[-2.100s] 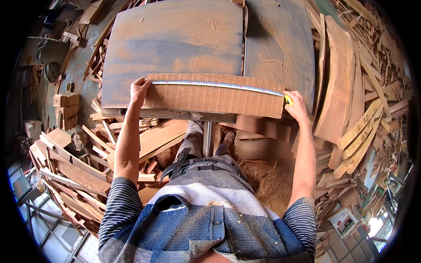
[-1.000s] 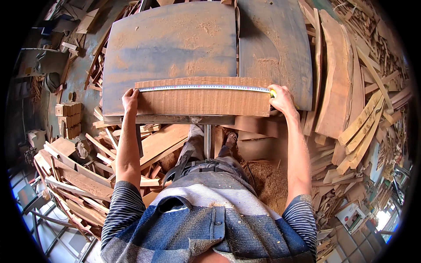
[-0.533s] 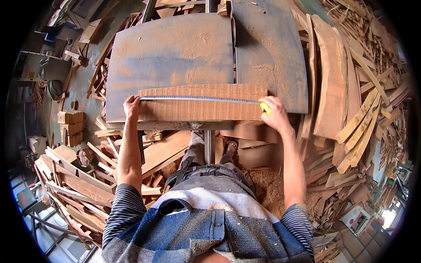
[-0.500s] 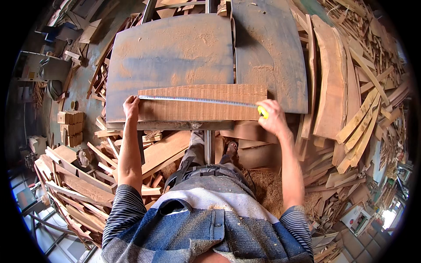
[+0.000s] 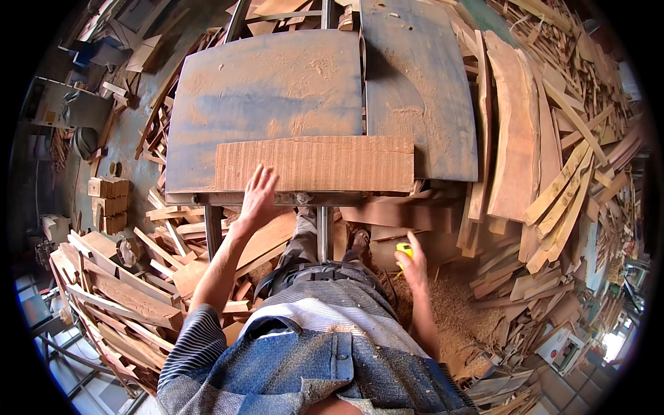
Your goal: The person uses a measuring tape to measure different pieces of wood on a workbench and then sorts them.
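A reddish-brown wooden board (image 5: 318, 164) lies flat along the near edge of a dusty metal machine table (image 5: 263, 83), reaching across a slot onto the table's right part. My left hand (image 5: 257, 197) is open at the board's near edge, left of its middle, with the fingertips over the wood. Away from the board, low on the right, my right hand (image 5: 415, 266) grips a yellow tape measure (image 5: 404, 256). No blade of the tape shows stretched out. The fingers partly cover its case.
Long planks (image 5: 512, 124) and thin offcuts are piled on the right. More scrap boards (image 5: 124, 283) lie heaped at the lower left, near stacked wooden blocks (image 5: 109, 204). Sawdust (image 5: 449, 325) covers the floor at my right. A metal rail (image 5: 324, 235) runs below the table.
The tape blade stretched across the board is gone from it. My left hand has moved right from the board's left end and opened. My right hand has dropped toward my body with the tape measure.
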{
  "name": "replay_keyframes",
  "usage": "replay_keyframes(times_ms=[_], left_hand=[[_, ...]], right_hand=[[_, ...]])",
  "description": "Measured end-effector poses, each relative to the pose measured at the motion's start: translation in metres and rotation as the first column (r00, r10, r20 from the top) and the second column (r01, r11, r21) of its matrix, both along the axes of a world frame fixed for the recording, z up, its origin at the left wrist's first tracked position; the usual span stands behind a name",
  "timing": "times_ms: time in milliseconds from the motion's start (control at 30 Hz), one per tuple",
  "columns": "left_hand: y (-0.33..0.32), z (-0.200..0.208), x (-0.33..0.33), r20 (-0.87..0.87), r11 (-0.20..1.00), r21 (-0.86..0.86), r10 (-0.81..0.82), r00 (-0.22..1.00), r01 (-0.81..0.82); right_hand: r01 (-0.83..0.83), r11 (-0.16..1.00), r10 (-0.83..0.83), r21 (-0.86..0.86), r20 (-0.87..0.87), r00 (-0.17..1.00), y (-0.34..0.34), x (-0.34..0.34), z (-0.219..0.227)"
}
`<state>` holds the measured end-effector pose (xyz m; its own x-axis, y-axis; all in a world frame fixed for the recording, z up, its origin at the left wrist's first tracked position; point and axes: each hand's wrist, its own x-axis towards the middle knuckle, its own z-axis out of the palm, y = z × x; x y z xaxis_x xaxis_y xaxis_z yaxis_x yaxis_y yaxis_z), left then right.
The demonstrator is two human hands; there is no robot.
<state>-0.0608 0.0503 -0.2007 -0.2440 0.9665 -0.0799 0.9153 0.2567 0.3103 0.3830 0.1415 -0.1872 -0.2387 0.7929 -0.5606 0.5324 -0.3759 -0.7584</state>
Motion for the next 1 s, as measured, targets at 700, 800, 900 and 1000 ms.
replay_keyframes(times_ms=[700, 800, 900, 1000], left_hand=[[0.074, -0.043, -0.059, -0.195, 0.993, 0.083, -0.072, 0.978, 0.09], [0.101, -0.038, -0.07, -0.195, 0.995, 0.058, -0.071, 0.978, 0.084], [0.123, -0.041, -0.086, -0.163, 0.994, 0.089, -0.053, 0.985, 0.068], [0.147, -0.044, -0.101, -0.167, 0.991, 0.104, -0.061, 0.984, 0.079]], right_hand=[[-0.484, 0.643, -0.031, 0.594, 0.651, 0.758, 0.288, -0.024, -0.059], [-0.541, 0.582, 0.022, 0.608, 0.652, 0.758, 0.306, -0.026, -0.068], [-0.589, 0.558, 0.062, 0.584, 0.678, 0.732, 0.317, -0.037, -0.067], [-0.592, 0.544, 0.072, 0.595, 0.67, 0.739, 0.324, -0.039, -0.068]])
